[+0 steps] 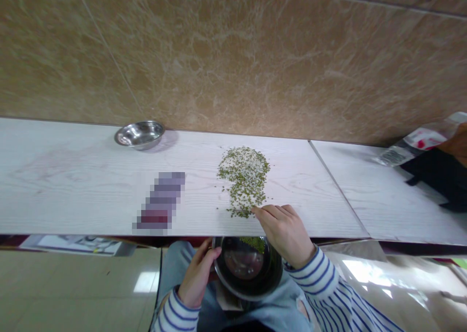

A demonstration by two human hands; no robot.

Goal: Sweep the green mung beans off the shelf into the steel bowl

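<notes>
Head view, the only one. Two bare hands, well apart, striped sleeves (321, 273) on both arms. Left hand (197, 276) sits below table level, forearm rising from the bottom edge; it's clamped on the left rim of the large bowl (243, 266), thumb over the rim, other fingers partly hidden. Right hand (284, 230) reaches up from lower right, forearm slanting in past the bowl's right side, back of hand up, knuckles bent, fingers curled close together. Fingertips at the near end of the green grains (248, 169); can't tell whether any are pinched.

Grains lie loose on the table (73, 176), mid-frame: broad patch at the back, white bits mixed in, narrower toward the near edge, a few strays around. More green grains in the large bowl, at its far side. Bowl is over the lap, just under the table edge, open side up.

Small metal bowl (140, 135) back left, near the wall (219, 55). Pixelated item (160, 200) left of the grains, unreadable. Plastic bag (412, 142) and black item (438, 176) far right.
</notes>
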